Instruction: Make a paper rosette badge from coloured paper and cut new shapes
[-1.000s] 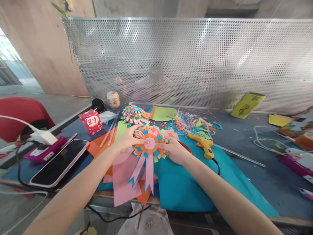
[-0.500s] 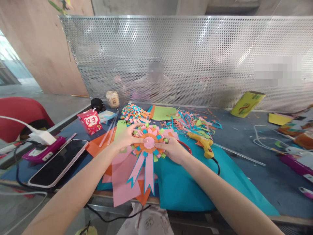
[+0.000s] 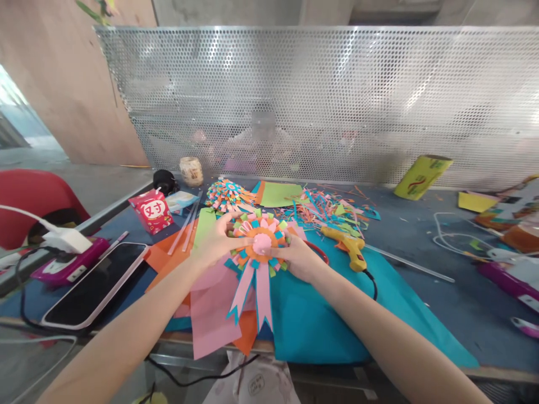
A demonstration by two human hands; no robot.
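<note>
Between my hands is a paper rosette [image 3: 262, 244] with a pink centre, layered orange, pink, blue and green tabs, and two pink tails edged in blue. My left hand [image 3: 219, 238] grips its left side, the thumb lying across the front toward the centre. On the right side, my right hand [image 3: 300, 258] holds the rim with its fingers and thumb. Under the rosette lie pink paper [image 3: 214, 320], orange paper [image 3: 168, 252] and a large blue sheet [image 3: 320, 320]. A yellow glue gun [image 3: 347, 244] rests on the blue sheet, right of my right hand.
Behind the rosette sit a fringed paper rosette pile [image 3: 231, 193], a green sheet [image 3: 280, 193] and paper scraps [image 3: 330, 210]. At left are a phone [image 3: 96, 283], a purple power strip [image 3: 71, 264] and a red packet [image 3: 151, 210]. A yellow tube [image 3: 423, 177] stands by the perforated metal panel [image 3: 328, 101].
The rosette has turned slightly in my hands, its tails swinging a little to the right. Both hands keep their hold. The view has shifted slightly.
</note>
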